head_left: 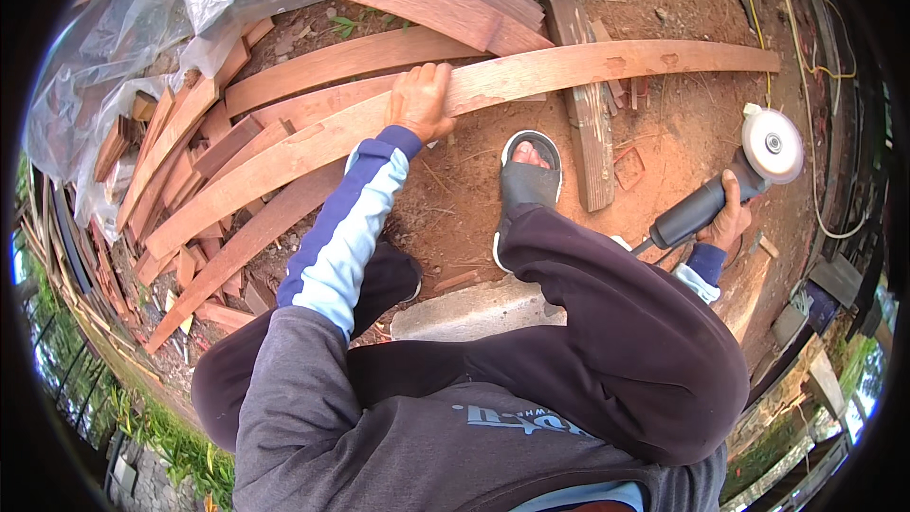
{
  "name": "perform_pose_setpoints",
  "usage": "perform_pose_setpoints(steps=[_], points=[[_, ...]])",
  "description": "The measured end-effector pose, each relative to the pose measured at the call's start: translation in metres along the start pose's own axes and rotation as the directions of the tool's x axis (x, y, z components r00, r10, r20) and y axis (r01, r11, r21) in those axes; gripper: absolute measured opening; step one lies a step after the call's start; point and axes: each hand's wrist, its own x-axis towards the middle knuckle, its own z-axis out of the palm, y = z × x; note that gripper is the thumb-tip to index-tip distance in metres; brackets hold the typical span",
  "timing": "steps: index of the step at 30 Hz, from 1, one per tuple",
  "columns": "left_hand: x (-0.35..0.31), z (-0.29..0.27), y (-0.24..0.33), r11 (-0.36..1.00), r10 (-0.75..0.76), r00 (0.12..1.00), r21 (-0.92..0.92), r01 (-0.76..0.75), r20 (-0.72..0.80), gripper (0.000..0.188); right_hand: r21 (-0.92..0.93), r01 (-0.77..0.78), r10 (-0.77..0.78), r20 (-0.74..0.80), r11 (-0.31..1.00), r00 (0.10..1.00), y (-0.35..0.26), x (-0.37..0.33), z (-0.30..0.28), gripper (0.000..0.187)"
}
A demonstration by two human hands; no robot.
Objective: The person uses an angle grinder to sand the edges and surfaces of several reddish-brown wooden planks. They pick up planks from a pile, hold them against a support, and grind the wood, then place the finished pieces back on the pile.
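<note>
Ground (pixel 687 123), bare, reddish-brown earth, sloping or level not determinable; carrying the following:

Item: one weathered squared beam (pixel 592 156), dark, lying lengthwise right of the middle, paler on its upper face.
Item: one concrete slab (pixel 479 311), grey, rough, lying crosswise between the legs.
Item: one heap of reddish wood offcuts (pixel 180 156), spreading over the left side, pieces crossing at many angles.
Item: one dark grey sandal (pixel 529 194), pale-edged, being worn and standing left of the beam.
Item: one yellow cord (pixel 749 0), running down the upper right.
Item: one pale hose (pixel 817 185), curving beside it.
</note>
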Motion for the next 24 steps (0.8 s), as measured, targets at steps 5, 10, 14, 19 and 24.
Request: perform_pose_setpoints(steps=[5,10,14,19,24], points=[[0.001,0.009,0.011,1.000,-0.020,0.996,0.020,0.018,0.085,0.067,-0.006,-0.012,0.011,-0.035,1.000,0.999,-0.011,-0.020,0.011,0.041],[-0.006,0.022,0.010,1.000,-0.012,0.999,-0.015,0.013,0.051,0.066,-0.055,-0.041,0.042,0.010,0.998,0.999,-0.006,-0.025,0.010,0.042],[-0.007,0.029,0.019,0.999,-0.039,0.995,-0.027,0.042,0.092,0.068,-0.120,-0.037,0.042,0.033,0.992,0.999,0.001,-0.031,0.015,0.042],[0.004,0.028,0.025,1.000,-0.003,0.993,-0.019,0.005,0.117,0.068,-0.145,-0.049,0.060,0.075,0.988,0.995,-0.001,-0.037,0.019,0.039],[0.006,0.024,0.026,0.999,-0.024,0.989,0.052,0.017,0.149,0.067,-0.200,0.036,-0.022,0.074,0.979,0.997,0.000,-0.044,0.032,0.032]])
